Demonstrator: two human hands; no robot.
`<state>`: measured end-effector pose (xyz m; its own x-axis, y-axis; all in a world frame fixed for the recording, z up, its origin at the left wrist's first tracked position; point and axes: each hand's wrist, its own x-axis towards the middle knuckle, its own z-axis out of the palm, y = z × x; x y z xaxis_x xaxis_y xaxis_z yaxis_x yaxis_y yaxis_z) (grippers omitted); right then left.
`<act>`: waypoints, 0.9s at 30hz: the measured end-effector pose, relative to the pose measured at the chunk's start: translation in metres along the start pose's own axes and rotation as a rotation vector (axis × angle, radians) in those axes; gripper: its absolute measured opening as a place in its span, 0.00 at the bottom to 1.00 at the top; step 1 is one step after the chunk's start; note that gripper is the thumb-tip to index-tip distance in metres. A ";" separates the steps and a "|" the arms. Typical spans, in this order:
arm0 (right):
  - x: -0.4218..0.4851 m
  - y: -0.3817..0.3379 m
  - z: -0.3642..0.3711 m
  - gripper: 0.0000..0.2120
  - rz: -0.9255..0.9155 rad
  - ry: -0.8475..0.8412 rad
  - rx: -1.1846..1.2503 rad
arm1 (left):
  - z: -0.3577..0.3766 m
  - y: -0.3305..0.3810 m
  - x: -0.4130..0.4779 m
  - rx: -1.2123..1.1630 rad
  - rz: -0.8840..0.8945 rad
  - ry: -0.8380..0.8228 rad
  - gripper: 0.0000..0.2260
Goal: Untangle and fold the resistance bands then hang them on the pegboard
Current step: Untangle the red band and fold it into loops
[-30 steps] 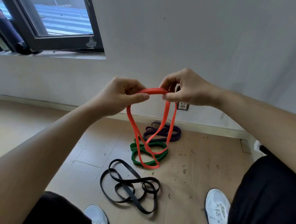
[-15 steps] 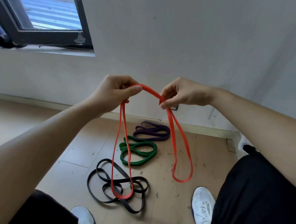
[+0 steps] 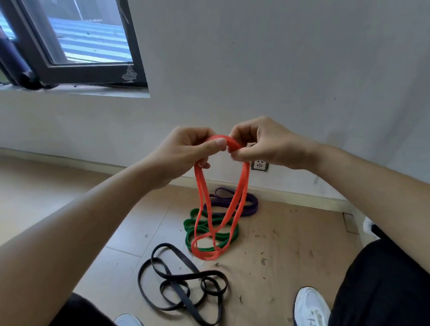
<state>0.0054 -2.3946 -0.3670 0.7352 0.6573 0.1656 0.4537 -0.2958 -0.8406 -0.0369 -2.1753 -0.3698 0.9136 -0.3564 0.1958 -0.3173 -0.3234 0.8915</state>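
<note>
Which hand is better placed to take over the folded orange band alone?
Probably the left hand: its thumb lies flat over the top of the orange band with fingers curled beneath, while the right hand only pinches the arch's other end with its fingertips.

The orange-red band is one bright, plain colour along its whole loop. Behind it on the floor, the green band is a deep, flat green, and at its one o'clock the purple band is dark violet. At seven o'clock of the green one, the black band is matt black. The floor is pale tan wood-look planking flecked with dark specks. The wall is plain off-white, its skirting cream, the socket white. The window frame is very dark brown. The trousers are black and the shoes white.
</note>
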 end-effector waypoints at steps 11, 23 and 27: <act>0.002 0.034 -0.014 0.01 0.249 -0.140 -0.202 | -0.025 -0.020 0.001 0.052 0.033 0.270 0.08; -0.005 0.013 -0.016 0.01 0.038 0.162 -0.328 | -0.029 -0.027 -0.006 0.093 -0.097 -0.039 0.15; -0.001 0.006 -0.002 0.05 -0.019 0.124 -0.354 | -0.010 -0.015 -0.002 0.062 -0.035 -0.039 0.16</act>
<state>0.0082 -2.3988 -0.3708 0.7705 0.5823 0.2593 0.5981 -0.5198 -0.6099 -0.0316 -2.1610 -0.3799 0.9141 -0.3775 0.1479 -0.3016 -0.3894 0.8703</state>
